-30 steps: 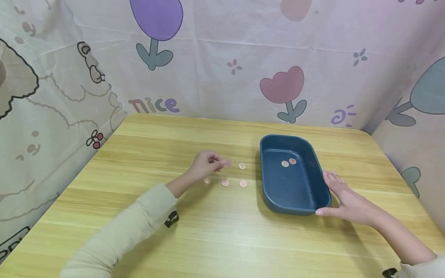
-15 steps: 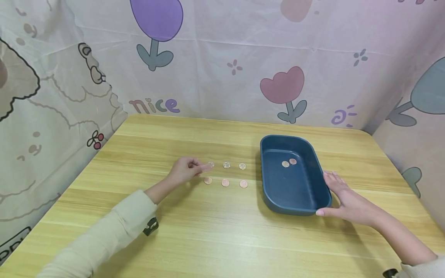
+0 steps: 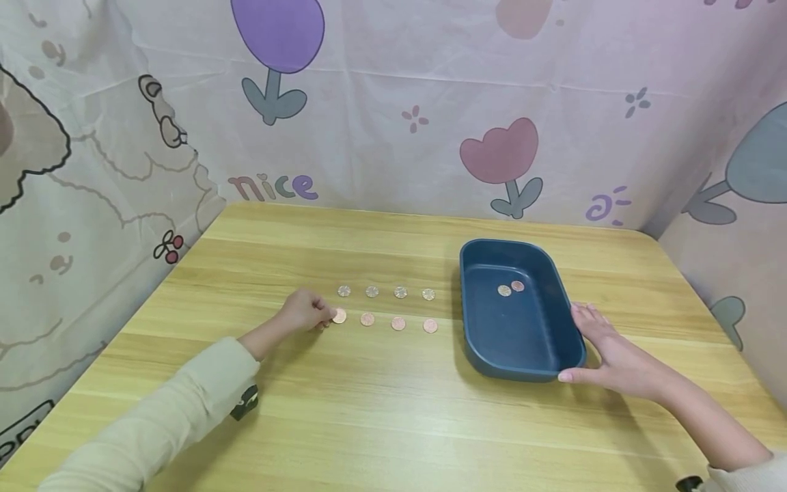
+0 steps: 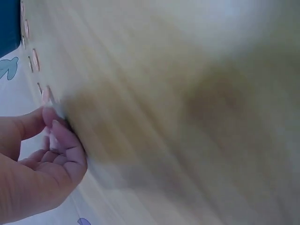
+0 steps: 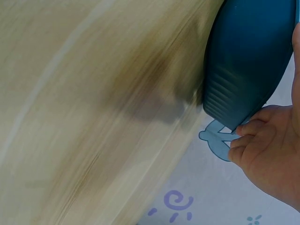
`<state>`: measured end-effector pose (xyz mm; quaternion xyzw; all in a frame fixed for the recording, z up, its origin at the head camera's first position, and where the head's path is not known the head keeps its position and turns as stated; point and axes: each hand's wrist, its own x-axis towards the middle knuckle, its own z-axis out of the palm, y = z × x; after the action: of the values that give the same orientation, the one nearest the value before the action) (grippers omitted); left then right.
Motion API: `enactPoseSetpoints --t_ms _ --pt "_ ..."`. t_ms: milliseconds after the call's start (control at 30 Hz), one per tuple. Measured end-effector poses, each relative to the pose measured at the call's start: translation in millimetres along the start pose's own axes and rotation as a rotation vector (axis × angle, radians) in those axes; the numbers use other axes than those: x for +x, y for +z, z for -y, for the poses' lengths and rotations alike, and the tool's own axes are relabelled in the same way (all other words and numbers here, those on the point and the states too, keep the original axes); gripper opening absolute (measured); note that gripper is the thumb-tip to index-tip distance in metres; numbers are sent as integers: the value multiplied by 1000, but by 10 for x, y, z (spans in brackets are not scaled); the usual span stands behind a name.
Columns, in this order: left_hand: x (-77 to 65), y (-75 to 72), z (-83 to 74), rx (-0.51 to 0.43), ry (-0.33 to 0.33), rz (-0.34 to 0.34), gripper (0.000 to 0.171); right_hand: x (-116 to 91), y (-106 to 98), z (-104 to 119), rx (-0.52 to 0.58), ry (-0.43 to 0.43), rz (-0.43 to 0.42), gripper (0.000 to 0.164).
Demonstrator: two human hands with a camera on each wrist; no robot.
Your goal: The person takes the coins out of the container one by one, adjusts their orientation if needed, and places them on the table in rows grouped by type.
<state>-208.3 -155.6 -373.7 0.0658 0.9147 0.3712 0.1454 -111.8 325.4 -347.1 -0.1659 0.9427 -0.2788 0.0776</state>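
Note:
My left hand [image 3: 303, 311] has its thumb and index finger pinched at the edge of a copper-coloured coin [image 3: 339, 316], the leftmost of the near row on the table. In the left wrist view the fingertips of the left hand [image 4: 51, 159] meet, and the other fingers are curled. Behind this row lies a second row of paler coins, with one pale coin [image 3: 344, 291] at its left end. My right hand [image 3: 621, 359] rests against the right side and near corner of a dark blue tray [image 3: 470, 328], fingers extended. Inside the tray lie a pale coin [image 3: 504, 290] and a copper coin [image 3: 518, 285].
Other copper coins, such as the rightmost coin [image 3: 430, 326], run in line toward the tray's left side. All stands on a wooden table [image 3: 381, 424]. A patterned cloth [image 3: 381, 150] hangs behind the table and along its sides.
My left hand has drawn back leftward from above the coins to the near row's left end, where a copper coin now lies at its fingertips. The right hand and tray stay put.

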Motion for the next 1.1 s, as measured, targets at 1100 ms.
enactPoseSetpoints --t_ms 1100 --pt "195 166 -812 -21 241 -190 15 -1 12 -3 -6 -10 -13 109"
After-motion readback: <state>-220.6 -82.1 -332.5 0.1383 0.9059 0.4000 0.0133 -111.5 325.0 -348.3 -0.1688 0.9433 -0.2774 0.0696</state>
